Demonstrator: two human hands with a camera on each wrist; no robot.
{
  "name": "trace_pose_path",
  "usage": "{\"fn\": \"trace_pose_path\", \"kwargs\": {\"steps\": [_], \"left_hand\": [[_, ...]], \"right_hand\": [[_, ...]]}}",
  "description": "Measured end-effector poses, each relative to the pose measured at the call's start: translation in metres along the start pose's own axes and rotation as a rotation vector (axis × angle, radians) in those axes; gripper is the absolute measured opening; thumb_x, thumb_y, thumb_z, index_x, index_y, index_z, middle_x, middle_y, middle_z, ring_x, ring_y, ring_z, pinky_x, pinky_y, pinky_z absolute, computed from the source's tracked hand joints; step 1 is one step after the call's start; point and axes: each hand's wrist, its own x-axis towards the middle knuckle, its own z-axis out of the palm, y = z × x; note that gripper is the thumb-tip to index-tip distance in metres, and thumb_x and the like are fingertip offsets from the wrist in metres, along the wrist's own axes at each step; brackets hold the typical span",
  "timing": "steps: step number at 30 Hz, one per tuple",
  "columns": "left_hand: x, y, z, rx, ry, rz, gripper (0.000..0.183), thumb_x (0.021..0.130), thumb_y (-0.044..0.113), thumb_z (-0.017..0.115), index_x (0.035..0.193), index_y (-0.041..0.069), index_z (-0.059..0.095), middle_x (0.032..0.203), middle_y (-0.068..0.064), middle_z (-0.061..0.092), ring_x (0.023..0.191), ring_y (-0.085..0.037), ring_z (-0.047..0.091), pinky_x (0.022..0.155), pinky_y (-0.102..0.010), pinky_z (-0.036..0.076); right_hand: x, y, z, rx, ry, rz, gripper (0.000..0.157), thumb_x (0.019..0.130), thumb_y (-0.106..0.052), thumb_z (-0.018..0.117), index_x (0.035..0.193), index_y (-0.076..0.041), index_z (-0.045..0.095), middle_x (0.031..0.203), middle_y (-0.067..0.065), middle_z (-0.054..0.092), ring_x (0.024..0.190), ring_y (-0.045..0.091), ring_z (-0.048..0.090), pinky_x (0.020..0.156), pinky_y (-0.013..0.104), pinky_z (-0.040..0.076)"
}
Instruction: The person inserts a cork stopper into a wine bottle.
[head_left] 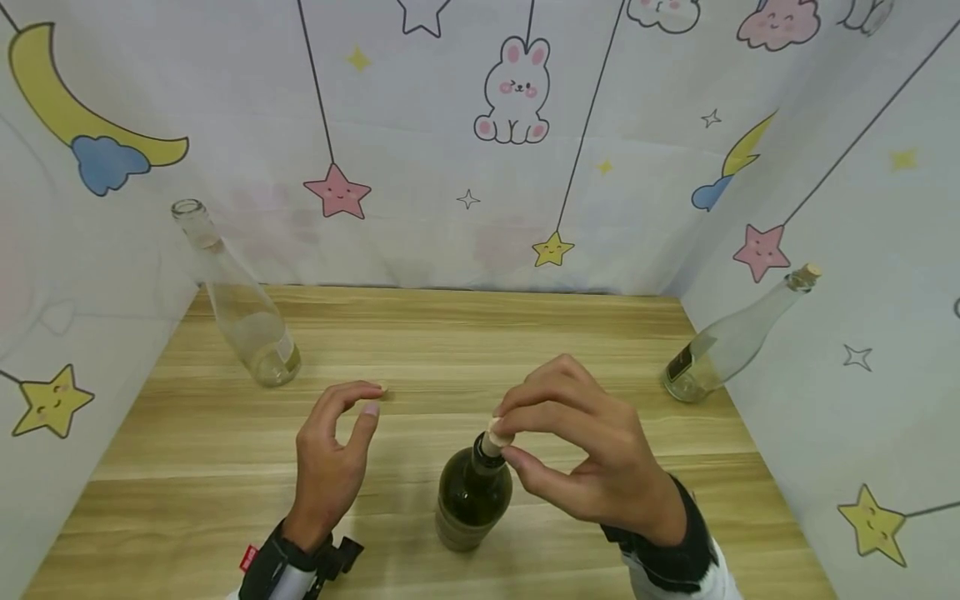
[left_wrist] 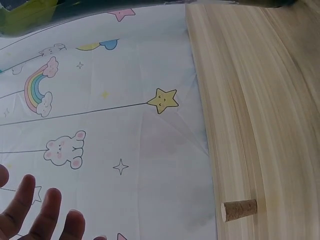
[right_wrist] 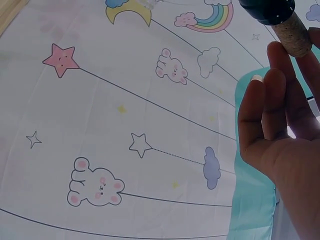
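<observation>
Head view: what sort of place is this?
Probably a makeshift recording booth, not a real kitchen or bar: a wood-grain tabletop, cartoon-print sheeting closing in its back and sides, and a green bottle standing on it.

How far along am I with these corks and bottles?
Assuming corks are going in, the clear right bottle looks done: its cork sits in the mouth. In hand is the dark bottle, where your right hand pinches another cork at the mouth. Left to do, probably, is the clear left bottle, which shows no cork; a loose cork lies on the table.
</observation>
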Motion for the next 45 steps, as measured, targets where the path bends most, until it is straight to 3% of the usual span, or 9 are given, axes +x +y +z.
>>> {"fn": "trace_pose_path", "kwargs": {"steps": [11,15,18,21,25,29,33,39,45], "left_hand": [[0.000,0.001,0.002,-0.006,-0.012,-0.005,0.019,0.095,-0.001,0.065,0.112,0.006,0.070,0.117,-0.006,0.068,0.114,-0.018,0.059,0.098,-0.018,0.039],[-0.002,0.004,0.005,-0.040,-0.063,0.016,0.023,0.095,-0.004,0.062,0.115,0.006,0.069,0.119,-0.007,0.066,0.116,-0.019,0.058,0.099,-0.017,0.040],[-0.005,0.010,0.010,-0.119,-0.138,0.072,0.027,0.098,-0.007,0.055,0.120,0.004,0.066,0.121,-0.008,0.064,0.116,-0.018,0.058,0.101,-0.017,0.043],[-0.009,0.017,0.018,-0.289,-0.253,0.185,0.032,0.100,-0.009,0.045,0.127,0.000,0.059,0.124,-0.014,0.061,0.117,-0.022,0.058,0.101,-0.024,0.049],[-0.014,0.023,0.030,-0.490,-0.441,0.335,0.035,0.104,0.005,0.040,0.136,-0.005,0.049,0.131,-0.022,0.056,0.123,-0.028,0.056,0.103,-0.035,0.050],[-0.019,0.024,0.040,-0.491,-0.542,0.384,0.052,0.104,0.029,0.046,0.144,-0.004,0.041,0.141,-0.018,0.053,0.131,-0.026,0.051,0.110,-0.031,0.043],[-0.023,0.022,0.050,-0.486,-0.567,0.401,0.060,0.096,0.033,0.062,0.142,-0.001,0.044,0.136,-0.017,0.057,0.125,-0.024,0.055,0.108,-0.029,0.045],[-0.031,0.017,0.064,-0.493,-0.570,0.407,0.060,0.088,0.031,0.076,0.133,0.001,0.050,0.116,-0.015,0.062,0.099,-0.014,0.060,0.086,-0.023,0.055],[-0.035,0.014,0.068,-0.474,-0.567,0.388,0.057,0.083,0.016,0.082,0.130,0.002,0.052,0.120,-0.017,0.063,0.105,-0.016,0.064,0.092,-0.026,0.057]], "right_hand": [[-0.002,0.002,0.000,0.014,-0.004,0.011,0.013,0.094,-0.009,0.066,0.094,0.004,0.070,0.092,0.014,0.067,0.085,0.027,0.058,0.079,0.032,0.045],[-0.002,0.001,0.000,0.030,-0.011,0.071,0.027,0.094,-0.017,0.068,0.103,0.008,0.066,0.097,0.016,0.067,0.088,0.028,0.059,0.082,0.032,0.048],[-0.005,0.003,0.000,0.133,-0.020,0.175,0.042,0.098,-0.024,0.063,0.115,0.014,0.057,0.104,0.021,0.065,0.095,0.030,0.060,0.089,0.032,0.050],[-0.011,0.007,0.005,0.290,-0.031,0.342,0.043,0.105,-0.026,0.050,0.124,0.013,0.051,0.110,0.024,0.063,0.103,0.029,0.061,0.094,0.031,0.052],[-0.019,0.011,0.016,0.583,-0.071,0.588,0.049,0.110,-0.031,0.032,0.126,0.011,0.051,0.111,0.031,0.060,0.107,0.023,0.062,0.096,0.030,0.051],[-0.022,0.015,0.030,0.867,-0.096,0.670,0.061,0.109,-0.035,0.025,0.117,0.020,0.051,0.099,0.042,0.055,0.102,0.023,0.061,0.099,0.036,0.045],[-0.024,0.018,0.038,0.980,-0.115,0.691,0.068,0.106,-0.040,0.024,0.100,0.021,0.054,0.086,0.040,0.055,0.094,0.028,0.063,0.101,0.041,0.041],[-0.026,0.021,0.045,1.052,-0.191,0.724,0.071,0.101,-0.050,0.032,0.076,0.014,0.048,0.064,0.035,0.047,0.062,0.049,0.053,0.081,0.034,0.053],[-0.027,0.020,0.050,1.024,-0.194,0.704,0.063,0.101,-0.045,0.032,0.069,0.008,0.041,0.058,0.030,0.041,0.048,0.042,0.041,0.069,0.029,0.054]]}}
